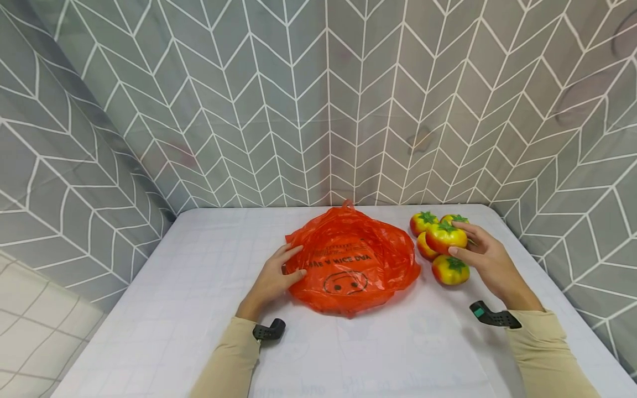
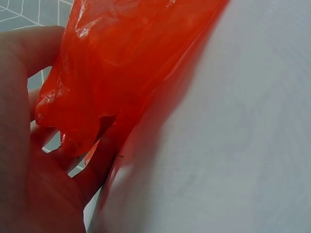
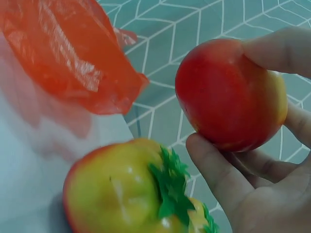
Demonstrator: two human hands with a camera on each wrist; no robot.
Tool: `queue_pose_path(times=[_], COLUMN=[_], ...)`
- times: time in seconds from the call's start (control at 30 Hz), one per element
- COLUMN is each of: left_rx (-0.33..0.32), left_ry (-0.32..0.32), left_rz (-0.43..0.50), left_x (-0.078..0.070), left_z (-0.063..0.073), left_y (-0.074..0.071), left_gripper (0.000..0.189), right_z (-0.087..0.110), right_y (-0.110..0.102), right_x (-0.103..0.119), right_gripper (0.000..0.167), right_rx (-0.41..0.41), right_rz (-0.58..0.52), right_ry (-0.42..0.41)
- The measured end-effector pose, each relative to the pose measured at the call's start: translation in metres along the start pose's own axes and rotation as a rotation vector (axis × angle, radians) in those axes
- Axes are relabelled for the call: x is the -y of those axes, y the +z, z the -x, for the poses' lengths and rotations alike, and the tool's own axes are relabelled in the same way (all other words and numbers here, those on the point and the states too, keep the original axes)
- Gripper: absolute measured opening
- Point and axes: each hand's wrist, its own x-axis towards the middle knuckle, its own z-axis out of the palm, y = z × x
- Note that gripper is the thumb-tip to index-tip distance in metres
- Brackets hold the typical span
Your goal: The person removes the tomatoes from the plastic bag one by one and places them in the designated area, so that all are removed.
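An orange-red plastic bag (image 1: 343,265) with printed lettering and a face drawing lies on the table with its mouth spread. My left hand (image 1: 278,273) grips the bag's left edge; in the left wrist view, the thin film (image 2: 112,63) passes between thumb and fingers. On the right, my right hand (image 1: 485,260) holds a red-and-yellow tomato (image 3: 228,97) between thumb and fingertips, raised above the others. Several more tomatoes with green leafy tops sit beneath and around it, including a near one (image 1: 450,270) and a back left one (image 1: 423,223).
A white cloth covers the table (image 1: 209,287). Grey curtains with white zigzag lines (image 1: 308,110) hang behind and at both sides. Black wrist cameras are strapped on the left sleeve (image 1: 224,359) and the right sleeve (image 1: 547,354). Pale floor tiles (image 1: 35,320) show at lower left.
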Motion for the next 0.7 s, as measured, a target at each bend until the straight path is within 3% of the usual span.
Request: queue_pose_path(times=[0.17,0.33,0.53,0.7], left_rx=[0.004,0.007,0.007,0.013], left_ry=[-0.008,-0.015,-0.017,-0.008], left_rz=[0.001,0.005,-0.016,-0.017], left_x=[0.000,0.000,-0.002,-0.001], left_z=[0.000,0.000,0.001,0.000], left_y=[0.001,0.001,-0.001,-0.001], left_gripper=[0.063,0.062,0.062,0.062], right_z=[0.004,0.007,0.014,0.021], right_y=[-0.009,-0.016,-0.025,-0.032], right_x=[-0.008,-0.013,-0.019,-0.025], right_gripper=[0.059,0.056,0.055,0.052], right_rx=[-0.035,-0.042,-0.054,-0.070], right_rz=[0.034,-0.124,-0.107,-0.170], right_ry=[0.004,-0.050,-0.018,-0.008])
